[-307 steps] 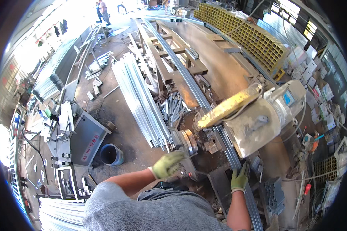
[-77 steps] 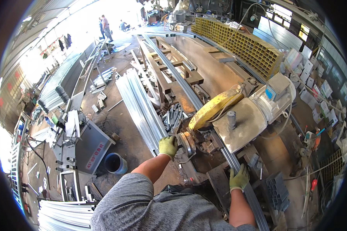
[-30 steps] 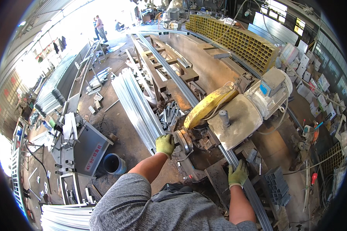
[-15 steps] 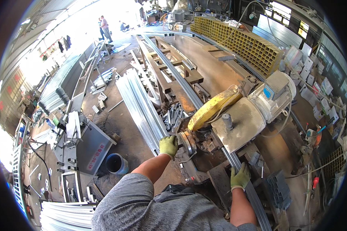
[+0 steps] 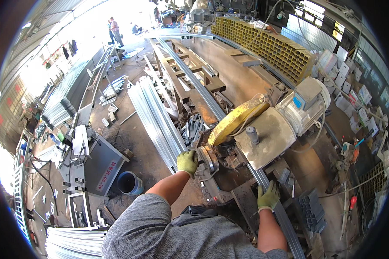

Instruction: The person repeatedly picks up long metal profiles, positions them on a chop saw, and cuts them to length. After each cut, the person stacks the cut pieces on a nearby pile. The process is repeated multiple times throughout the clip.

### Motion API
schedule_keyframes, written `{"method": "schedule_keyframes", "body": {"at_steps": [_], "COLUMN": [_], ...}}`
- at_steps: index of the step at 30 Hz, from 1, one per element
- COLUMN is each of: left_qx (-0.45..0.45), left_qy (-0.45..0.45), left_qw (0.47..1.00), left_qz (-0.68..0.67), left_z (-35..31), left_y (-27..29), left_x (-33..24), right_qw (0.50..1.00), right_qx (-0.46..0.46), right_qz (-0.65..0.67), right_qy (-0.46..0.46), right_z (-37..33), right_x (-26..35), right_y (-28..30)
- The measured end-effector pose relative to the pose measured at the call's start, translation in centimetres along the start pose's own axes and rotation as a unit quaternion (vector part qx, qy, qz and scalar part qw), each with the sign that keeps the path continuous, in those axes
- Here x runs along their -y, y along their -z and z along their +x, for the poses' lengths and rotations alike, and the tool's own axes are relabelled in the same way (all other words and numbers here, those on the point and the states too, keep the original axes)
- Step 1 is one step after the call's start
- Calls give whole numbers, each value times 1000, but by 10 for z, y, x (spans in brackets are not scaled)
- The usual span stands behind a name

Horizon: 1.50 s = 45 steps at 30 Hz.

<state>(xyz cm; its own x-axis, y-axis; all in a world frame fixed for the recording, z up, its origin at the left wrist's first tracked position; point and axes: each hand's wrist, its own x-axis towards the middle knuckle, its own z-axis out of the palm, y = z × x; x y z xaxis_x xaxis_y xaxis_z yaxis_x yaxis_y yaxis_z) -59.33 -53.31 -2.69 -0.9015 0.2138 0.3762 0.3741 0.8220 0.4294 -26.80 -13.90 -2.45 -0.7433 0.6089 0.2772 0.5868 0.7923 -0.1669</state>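
My left hand, in a yellow-green work glove, is closed at the rim of a round metal handwheel on the cut-off saw's clamp; its exact hold is partly hidden. My right hand, gloved the same way, straddles a row of long steel tubes, thumb on one side and fingers on the other. These tubes run under the saw and out along the far frame. The saw has a yellow blade guard and a dusty grey motor. Its blade is hidden under the guard.
Loose steel tubes lie left of the saw, beside a heap of short offcuts. A dark bucket stands near a grey machine. Stacked yellow square tubes fill the far right. People stand far off.
Both hands stay in the same places on the handwheel and tubes. The whole view has shifted very slightly; nothing else has visibly moved.
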Motion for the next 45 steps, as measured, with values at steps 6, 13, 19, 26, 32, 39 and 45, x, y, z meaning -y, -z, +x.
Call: {"method": "schedule_keyframes", "body": {"at_steps": [6,13,19,26,32,39,45], "left_qx": [29,1,3,13,9,23,35], "left_qy": [14,-2,-8,0,-11,-14,20], "left_qw": [999,1000,1000,1000,1000,999,999], "left_qz": [1,-4,-10,-13,-3,-18,8], "left_z": [0,0,-1,0,0,2,-1], "left_y": [-10,-17,-17,-16,-15,-19,-7], "left_x": [8,13,12,12,11,19,8], "right_qw": [1000,999,999,1000,998,999,999], "right_qx": [6,-23,-12,-31,-48,18,-30], "right_qz": [-25,-18,-29,-2,-25,-29,-2], "right_qy": [-10,15,-3,2,8,-16,10], "right_z": [0,-1,0,0,-1,-2,-1], "right_x": [-4,-4,0,0,1,-1,0], "right_y": [-10,-5,-5,-4,-2,-6,-8]}}
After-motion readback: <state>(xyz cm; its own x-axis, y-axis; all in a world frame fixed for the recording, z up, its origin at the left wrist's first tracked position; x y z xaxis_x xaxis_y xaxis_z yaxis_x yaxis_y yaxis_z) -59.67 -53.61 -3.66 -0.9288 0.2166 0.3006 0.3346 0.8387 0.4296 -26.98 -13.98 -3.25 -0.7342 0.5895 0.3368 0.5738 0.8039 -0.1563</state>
